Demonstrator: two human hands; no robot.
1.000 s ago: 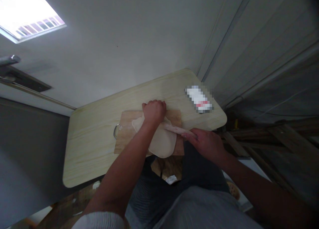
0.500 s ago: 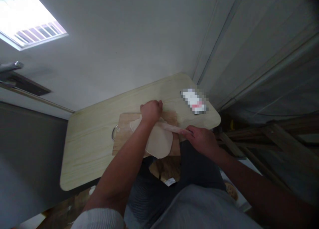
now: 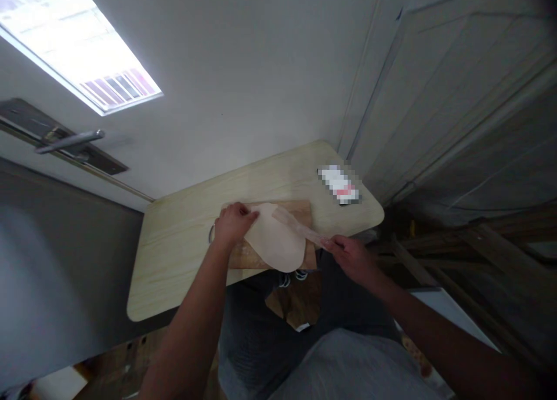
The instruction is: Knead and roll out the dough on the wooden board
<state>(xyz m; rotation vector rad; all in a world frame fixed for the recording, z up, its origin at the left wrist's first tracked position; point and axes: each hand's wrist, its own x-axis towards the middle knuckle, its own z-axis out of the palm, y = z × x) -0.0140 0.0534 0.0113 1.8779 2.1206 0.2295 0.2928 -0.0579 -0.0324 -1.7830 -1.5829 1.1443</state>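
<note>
Tabletop (image 3: 174, 261), near edge: dough (image 3: 278, 242) lies flattened, rolling perhaps unfinished; left hand (image 3: 235, 221) pinches it, right hand (image 3: 351, 256) grips rolling pin (image 3: 310, 234).

1. The right fingers (image 3: 337, 243) hide the near end of the rolling pin (image 3: 310, 233).
2. The left fingers (image 3: 235, 210) cover part of the edge of the dough (image 3: 276, 240); whether they pinch it is unclear.
3. The dough hides the middle of the board (image 3: 301, 208).
4. Pixelation obscures the flat object (image 3: 339, 184) on the counter (image 3: 174, 249).
5. The top edge cuts off the window (image 3: 82, 46).
6. Contents of the tray (image 3: 448, 310) are too blurred to identify.
</note>
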